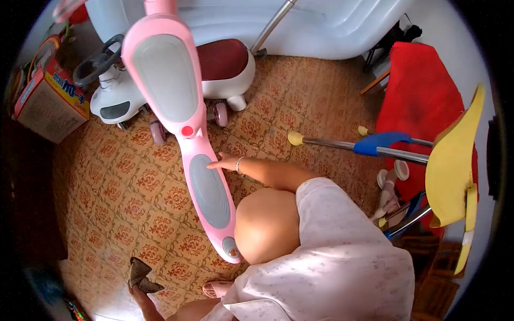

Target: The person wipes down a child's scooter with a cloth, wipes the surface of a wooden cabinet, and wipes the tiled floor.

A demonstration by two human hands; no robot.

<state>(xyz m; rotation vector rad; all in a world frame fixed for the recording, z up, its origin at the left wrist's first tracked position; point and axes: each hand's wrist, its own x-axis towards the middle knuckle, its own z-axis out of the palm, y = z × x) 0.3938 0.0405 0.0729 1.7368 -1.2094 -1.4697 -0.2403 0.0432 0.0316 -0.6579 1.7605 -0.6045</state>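
Observation:
A pink child's scooter (215, 230) with grey ribbed pads and a red button lies lengthwise in front of me. My right hand (227, 162), with a bracelet at the wrist, grips the edge of its narrower section, thumb over the grey pad (210, 187). The other fingers are partly hidden beyond the edge. Low on the left, my left hand (140, 300) holds a crumpled brown cloth (142, 275) above the floor, apart from the scooter. My bent knee (267, 227) is beside the scooter's near end.
Behind the scooter stands a white ride-on car (113, 101) with a dark red seat (222, 59). A white tub (332, 32) lies beyond. A cardboard box (51, 101) is at left. On the right are a yellow chair (452, 160) with metal legs and a red cloth (420, 88). Patterned flooring (134, 198) lies below.

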